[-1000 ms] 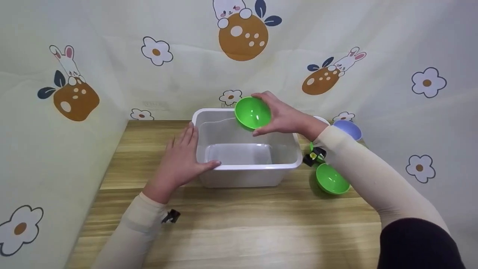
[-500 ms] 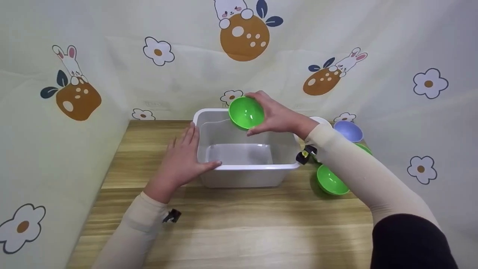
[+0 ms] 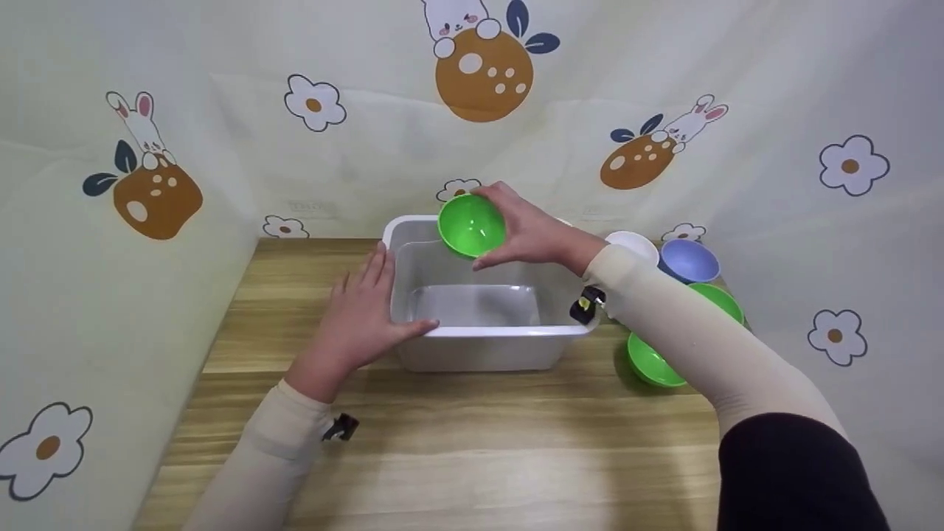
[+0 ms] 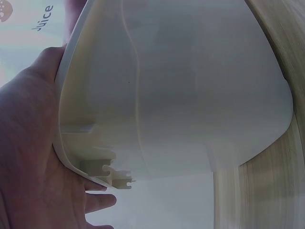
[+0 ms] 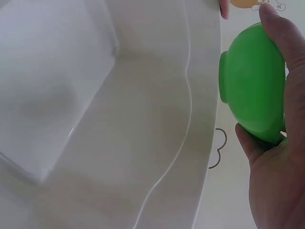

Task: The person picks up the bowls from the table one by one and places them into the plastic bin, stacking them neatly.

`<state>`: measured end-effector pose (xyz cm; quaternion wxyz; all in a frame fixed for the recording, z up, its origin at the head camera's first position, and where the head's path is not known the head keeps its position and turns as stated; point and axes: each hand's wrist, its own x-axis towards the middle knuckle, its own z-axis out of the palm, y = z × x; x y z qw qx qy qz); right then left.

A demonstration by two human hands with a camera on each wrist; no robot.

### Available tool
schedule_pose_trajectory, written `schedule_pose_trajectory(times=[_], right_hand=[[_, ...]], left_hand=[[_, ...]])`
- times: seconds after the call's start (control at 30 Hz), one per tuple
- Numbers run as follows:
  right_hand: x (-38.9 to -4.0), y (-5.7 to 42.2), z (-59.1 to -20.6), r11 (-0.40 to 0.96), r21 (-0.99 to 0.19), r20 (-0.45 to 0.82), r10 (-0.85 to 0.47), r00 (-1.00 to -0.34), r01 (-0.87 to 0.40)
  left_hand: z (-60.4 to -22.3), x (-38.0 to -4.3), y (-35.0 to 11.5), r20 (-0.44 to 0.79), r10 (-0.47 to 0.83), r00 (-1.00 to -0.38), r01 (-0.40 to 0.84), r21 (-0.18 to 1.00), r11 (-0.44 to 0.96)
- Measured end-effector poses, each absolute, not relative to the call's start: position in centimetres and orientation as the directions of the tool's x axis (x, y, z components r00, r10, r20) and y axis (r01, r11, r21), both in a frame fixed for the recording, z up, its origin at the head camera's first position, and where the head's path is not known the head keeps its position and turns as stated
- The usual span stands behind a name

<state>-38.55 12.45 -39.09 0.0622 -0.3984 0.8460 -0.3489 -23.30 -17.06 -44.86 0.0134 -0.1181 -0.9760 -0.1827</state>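
My right hand (image 3: pixel 527 230) grips a green bowl (image 3: pixel 470 226) by its rim, thumb below and fingers above. The bowl is tilted, its inside toward the head camera, above the back part of a white plastic basin (image 3: pixel 479 352). In the right wrist view the outside of the green bowl (image 5: pixel 255 81) shows, with its foot toward the basin wall (image 5: pixel 138 105). My left hand (image 3: pixel 354 321) rests on the basin's front left corner. Its fingers lie straight along the left rim and its thumb on the front rim. In the left wrist view the palm (image 4: pixel 28 114) meets the basin's rim.
Right of the basin stand a white bowl (image 3: pixel 633 245), a blue-purple bowl (image 3: pixel 689 260) and two green bowls (image 3: pixel 715 299), partly hidden by the right arm. The wooden table (image 3: pixel 457 442) meets a printed curtain (image 3: pixel 369 162) behind and at the sides.
My right hand has moved left with the green bowl over the basin. More of the bowls at the right now show past the sleeve. The left hand has stayed on the rim.
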Motion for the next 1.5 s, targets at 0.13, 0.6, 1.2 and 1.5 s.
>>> schedule_pose_trajectory(times=[0.13, 0.6, 1.2, 1.5], right_hand=[[-38.8, 12.1, -39.5, 0.422, -0.632, 0.190, -0.728, -0.658, -0.650], [-39.0, 11.0, -40.9, 0.428, -0.589, 0.173, -0.762, -0.624, -0.685], [-38.7, 9.0, -42.6, 0.443, -0.561, 0.077, -0.813, -0.577, -0.699], [-38.6, 8.7, -43.7, 0.447, -0.554, 0.035, -0.830, -0.556, -0.702]], left_hand=[[-45.0, -23.3, -17.0, 0.083, 0.228, -0.970, 0.243, 0.349, 0.905], [-44.9, -23.3, -17.1, 0.073, 0.228, -0.971, 0.239, 0.354, 0.904], [-45.0, -23.3, -17.2, 0.078, 0.226, -0.971, 0.239, 0.370, 0.898], [-45.0, -23.3, -17.1, 0.084, 0.234, -0.969, 0.249, 0.364, 0.897]])
